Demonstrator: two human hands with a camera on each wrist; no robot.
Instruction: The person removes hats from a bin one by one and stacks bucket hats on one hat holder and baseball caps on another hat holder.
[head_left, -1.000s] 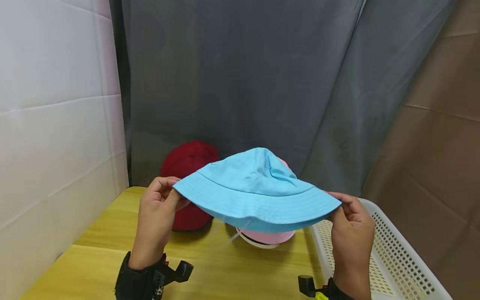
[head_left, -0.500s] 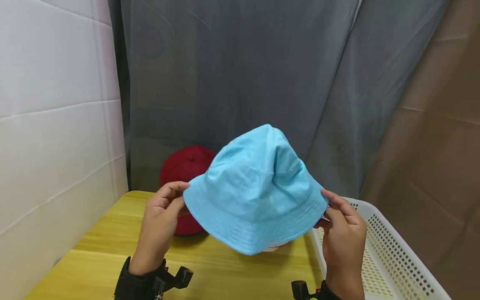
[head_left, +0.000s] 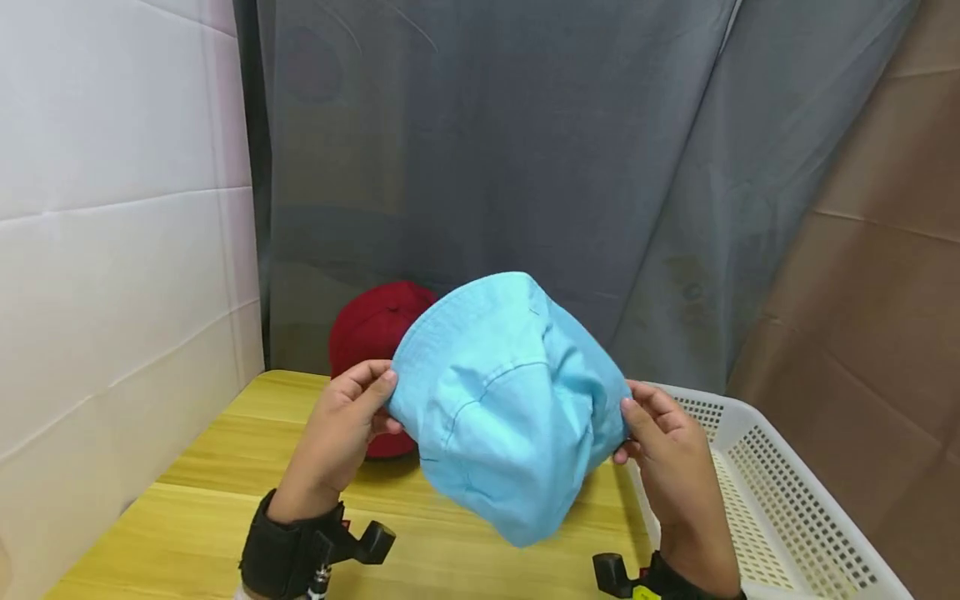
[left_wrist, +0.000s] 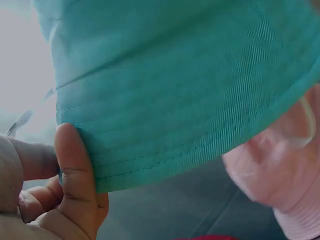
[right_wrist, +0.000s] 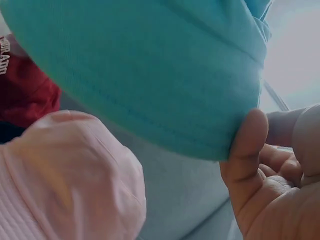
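— What's changed with the blue hat [head_left: 510,400]?

— A second ago I held it flat, brim level. Now I've tipped it over above the desk [head_left: 217,492], so the crown hangs down toward me and the brim opening faces away.

— And its long line?

— It runs across, from my left hand [head_left: 341,433] to my right hand [head_left: 667,450]. Each pinches the brim edge, thumb underneath. The red cap [head_left: 375,333] sits behind.
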